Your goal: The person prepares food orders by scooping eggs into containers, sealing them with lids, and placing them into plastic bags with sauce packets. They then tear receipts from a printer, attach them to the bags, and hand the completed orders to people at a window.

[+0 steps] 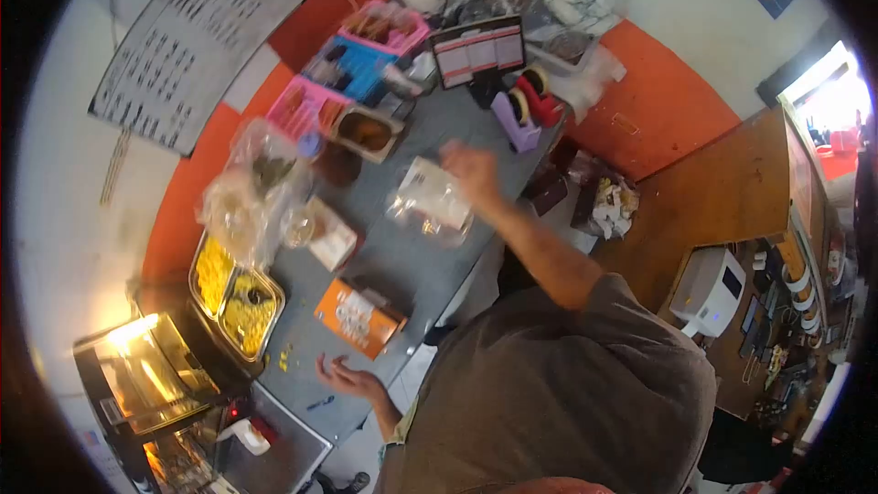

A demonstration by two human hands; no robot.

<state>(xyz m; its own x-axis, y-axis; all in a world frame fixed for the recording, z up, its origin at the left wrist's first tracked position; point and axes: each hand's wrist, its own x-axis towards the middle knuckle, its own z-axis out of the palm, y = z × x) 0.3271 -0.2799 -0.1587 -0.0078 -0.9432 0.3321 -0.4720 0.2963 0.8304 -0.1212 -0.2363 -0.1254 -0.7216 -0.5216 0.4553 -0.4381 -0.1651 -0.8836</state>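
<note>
My right hand [471, 172], smeared by motion, is over the grey table [402, 284] at the upper edge of a clear plastic bag [430, 204]. A white paper shows in or on that bag, and the hand's fingers are too blurred to read. My left hand [352, 379] is held palm up near the table's front edge, fingers spread, with nothing in it. Closest to it is an orange box [359, 317] printed with food pictures. A small dark pen-like item [320, 402] lies on the table just beyond that hand.
Metal trays of yellow food [245, 316] stand by a lit glass warmer [151, 370]. Filled plastic bags [242, 206], a steel pan [366, 133], pink baskets [384, 26], a tablet [477, 50] and a purple tape dispenser [517, 123] line the table's back.
</note>
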